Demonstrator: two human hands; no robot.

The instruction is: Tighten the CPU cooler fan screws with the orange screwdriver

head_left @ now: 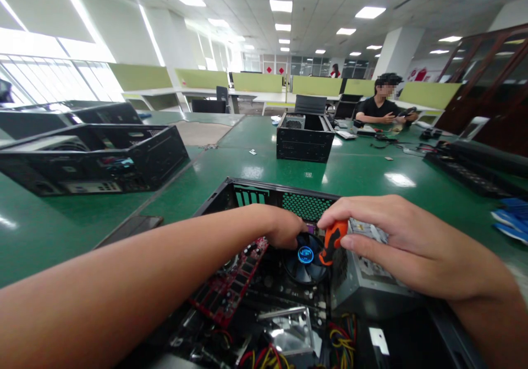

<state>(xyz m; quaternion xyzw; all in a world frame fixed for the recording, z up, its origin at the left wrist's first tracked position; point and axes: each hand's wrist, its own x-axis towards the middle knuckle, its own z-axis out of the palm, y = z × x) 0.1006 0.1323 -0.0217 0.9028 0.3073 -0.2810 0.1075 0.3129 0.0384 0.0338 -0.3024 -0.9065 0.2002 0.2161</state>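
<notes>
An open black computer case point(218, 192) lies in front of me with its parts exposed. My right hand point(371, 231) is closed round the orange and black handle of a screwdriver point(333, 242), held at the right edge of the round CPU cooler fan point(305, 273). The screwdriver's tip is hidden. My left hand point(286, 229) reaches in at the fan's upper left; its fingers point down and their tips are out of sight. A red circuit board point(235, 289) sits left of the fan. The grey power supply point(358, 284) is under my right hand.
Bundled coloured cables point(342, 339) and a metal bracket point(289, 330) lie in the near part of the case. More computer cases stand at the left point(103, 160) and across the green table point(305, 143). A person point(381, 108) sits at the far right.
</notes>
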